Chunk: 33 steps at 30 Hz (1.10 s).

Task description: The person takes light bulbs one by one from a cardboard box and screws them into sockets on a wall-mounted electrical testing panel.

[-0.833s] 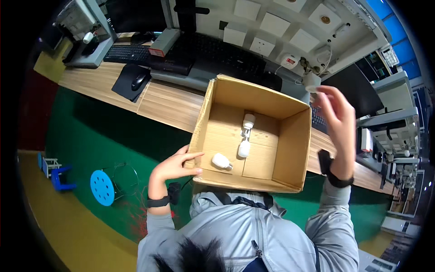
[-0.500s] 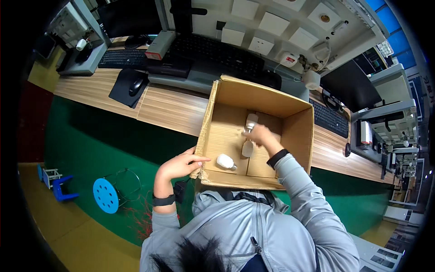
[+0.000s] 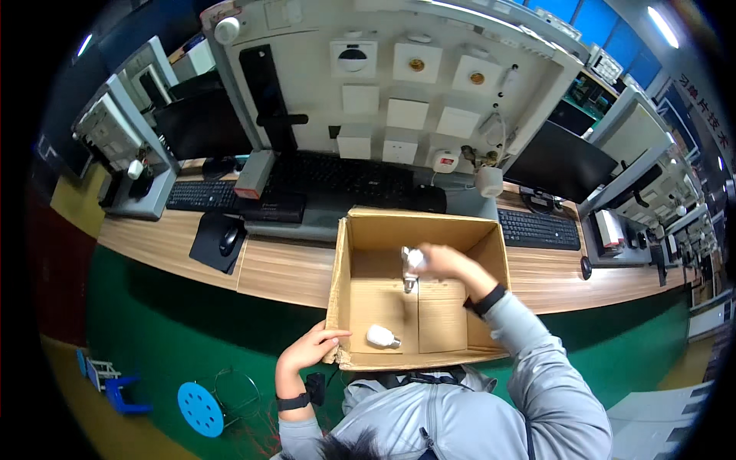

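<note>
An open cardboard box [image 3: 334, 295] sits at the edge of the wooden desk, in front of my body. My left hand [image 3: 305, 351] grips its near left corner, one finger reaching over the rim. Above the box floor my right hand [image 3: 443, 262], somewhat blurred, is closed on a white light bulb [image 3: 415, 262] whose metal base points down toward me. A second metal part shows by the fingers; whether it belongs to another bulb I cannot tell. Another white light bulb [image 3: 381, 336] lies on the box floor near the front left, its metal base toward the right.
Behind the box stand a black keyboard [image 3: 337, 178] and a panel [image 3: 307, 69] with white switches and sockets. To the left are a mouse [image 3: 229, 239] on a black pad and a grey-red carton [image 3: 254, 175]. Another keyboard [image 3: 539, 229] lies at right. A blue stool [image 3: 201, 409] stands lower left.
My right hand has lifted from the box floor with a bulb in it; the two bulbs that lay by it have left the floor. The whole view has tilted up. My left hand stays on the corner.
</note>
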Available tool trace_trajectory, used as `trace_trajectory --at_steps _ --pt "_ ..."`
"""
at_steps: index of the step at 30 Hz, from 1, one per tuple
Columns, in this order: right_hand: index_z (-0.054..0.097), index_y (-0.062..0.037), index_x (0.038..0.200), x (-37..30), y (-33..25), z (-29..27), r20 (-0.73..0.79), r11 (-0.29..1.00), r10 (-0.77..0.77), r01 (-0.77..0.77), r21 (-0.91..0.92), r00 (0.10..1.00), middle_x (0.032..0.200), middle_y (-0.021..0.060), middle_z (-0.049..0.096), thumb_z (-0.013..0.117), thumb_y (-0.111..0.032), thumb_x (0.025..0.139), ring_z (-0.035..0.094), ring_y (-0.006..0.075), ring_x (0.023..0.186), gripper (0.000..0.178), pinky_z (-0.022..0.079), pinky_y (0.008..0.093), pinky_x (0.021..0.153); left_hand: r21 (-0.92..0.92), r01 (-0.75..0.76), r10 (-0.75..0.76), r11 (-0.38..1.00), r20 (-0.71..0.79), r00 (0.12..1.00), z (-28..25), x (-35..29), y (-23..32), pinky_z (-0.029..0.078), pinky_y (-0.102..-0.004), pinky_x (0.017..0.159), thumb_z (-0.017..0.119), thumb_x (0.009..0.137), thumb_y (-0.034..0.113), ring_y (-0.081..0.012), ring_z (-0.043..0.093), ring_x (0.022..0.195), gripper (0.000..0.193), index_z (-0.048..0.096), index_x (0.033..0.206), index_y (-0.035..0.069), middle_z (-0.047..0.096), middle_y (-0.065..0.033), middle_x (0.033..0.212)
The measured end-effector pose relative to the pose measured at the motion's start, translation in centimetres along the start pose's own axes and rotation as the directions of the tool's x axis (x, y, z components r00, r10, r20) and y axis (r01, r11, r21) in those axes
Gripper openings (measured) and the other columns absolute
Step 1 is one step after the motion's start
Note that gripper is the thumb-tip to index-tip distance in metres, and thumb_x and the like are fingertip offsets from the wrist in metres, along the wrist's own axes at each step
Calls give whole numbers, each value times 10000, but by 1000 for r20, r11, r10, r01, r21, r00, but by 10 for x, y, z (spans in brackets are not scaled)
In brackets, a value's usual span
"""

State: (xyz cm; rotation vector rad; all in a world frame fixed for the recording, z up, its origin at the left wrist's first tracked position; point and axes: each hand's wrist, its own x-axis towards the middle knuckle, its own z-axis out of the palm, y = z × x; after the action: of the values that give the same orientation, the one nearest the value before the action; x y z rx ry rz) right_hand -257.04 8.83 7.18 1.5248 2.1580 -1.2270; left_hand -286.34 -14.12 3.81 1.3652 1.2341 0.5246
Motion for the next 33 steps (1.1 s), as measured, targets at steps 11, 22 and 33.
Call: trace_trajectory --at_steps 11,22,33 --pt "528 -68 1106 -13 -14 -209 -919 910 -388 128 -394 -72 894 170 606 745 -320 738 580 359 865 496 468 447 775 7 -24 24 1000 -13 1000 -3 6 1 345 -330 1057 512 936 99 -287 455 1233 281 634 1189 92 474 -148 1307" --pt "517 -66 1089 25 -24 -240 -885 881 -450 -220 -418 -121 906 142 586 768 -317 701 604 315 866 526 531 410 716 72 -45 43 996 36 998 -10 9 -3 355 -340 1049 502 935 122 -301 466 1205 293 626 1201 124 483 -166 1272" --pt "375 -58 1126 25 -49 -242 -977 922 -198 -326 -211 75 856 207 637 705 -403 765 673 379 740 598 554 462 609 89 -90 77 992 139 987 -22 14 -11 323 -354 1078 492 944 161 -333 408 1260 304 618 1220 148 432 -183 1345"
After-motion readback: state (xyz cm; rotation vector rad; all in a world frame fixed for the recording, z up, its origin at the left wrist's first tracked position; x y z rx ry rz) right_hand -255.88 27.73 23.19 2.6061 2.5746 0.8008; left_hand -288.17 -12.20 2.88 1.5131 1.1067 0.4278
